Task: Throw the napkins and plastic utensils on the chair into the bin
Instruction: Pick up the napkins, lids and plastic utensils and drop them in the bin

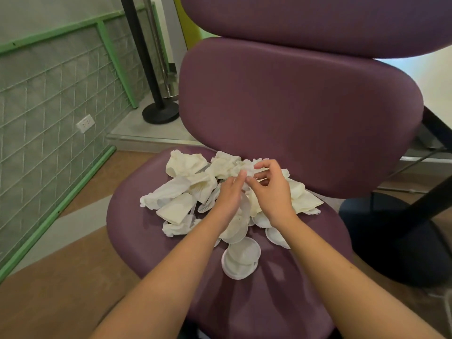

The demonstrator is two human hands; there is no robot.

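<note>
- A purple padded chair (151,243) fills the view, with its seat in the foreground and its backrest rising behind.
- A heap of crumpled white napkins (186,165) covers the back half of the seat, reaching from the left side across to the foot of the backrest.
- Clear plastic utensils (208,204) lie tangled among the napkins near the middle of the heap; fork tines show there, but how many pieces there are cannot be told.
- Small round white plastic lids (242,259) lie on the seat in front of the heap, some overlapping, with others partly under the forearms.
- The left hand (230,194) reaches into the centre of the heap, its fingers curled and its fingertips pinching a wad of napkin (247,171).
- The right hand (271,189) is just beside it, touching the same wad, with its thumb and forefinger pinching the wad from the other side and its remaining fingers loosely bent.
- Both forearms stretch over the front of the seat.
- At the left, a green-framed wire-mesh panel (49,99) leans against the wall, beside a white wall socket (85,123).
- A black post on a round base (160,111) stands behind the chair.
</note>
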